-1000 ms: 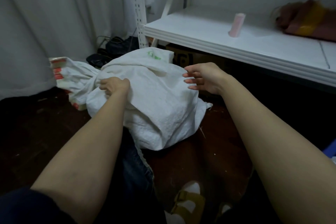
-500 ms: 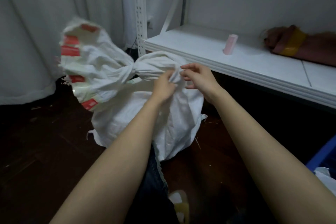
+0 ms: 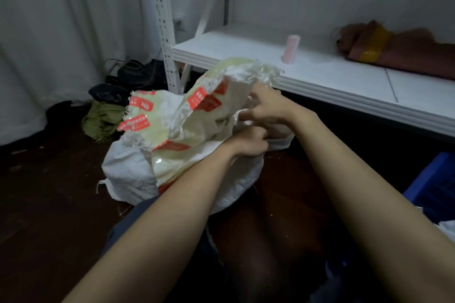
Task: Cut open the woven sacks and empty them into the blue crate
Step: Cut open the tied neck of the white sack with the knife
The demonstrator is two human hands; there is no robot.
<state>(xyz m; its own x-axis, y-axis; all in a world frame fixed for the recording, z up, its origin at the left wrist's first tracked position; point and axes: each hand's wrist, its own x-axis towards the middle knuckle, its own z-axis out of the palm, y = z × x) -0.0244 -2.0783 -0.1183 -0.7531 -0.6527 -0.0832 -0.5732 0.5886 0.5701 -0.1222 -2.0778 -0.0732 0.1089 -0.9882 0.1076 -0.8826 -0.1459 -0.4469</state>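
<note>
As we lean over our dark trouser leg (image 3: 128,221), both forearms stretch out and meet on the woven sack (image 3: 128,172), which stands on the dark floor (image 3: 49,204) straight ahead of us. Our hands sit close together at its bunched top. The left hand (image 3: 248,142) has its fingers curled into the white cloth. Just above and beyond it, the right hand (image 3: 266,110) pinches the crumpled neck, though blur hides the fingertips. From that grip the sack's taped mouth (image 3: 172,118) flares up and to the left, yellowish, frayed at the edges and dotted with red labels. To our right, at the picture's edge, a corner of the blue crate (image 3: 433,184) shows, well apart from the sack. Farther left on the floor lie an olive-green bundle (image 3: 103,118) and black cables (image 3: 133,71) by the curtain (image 3: 49,32). Beyond the sack runs a white shelf (image 3: 332,81), carrying an upright pink roll (image 3: 291,48) and a brown bundle (image 3: 406,51) wrapped with yellow tape.
</note>
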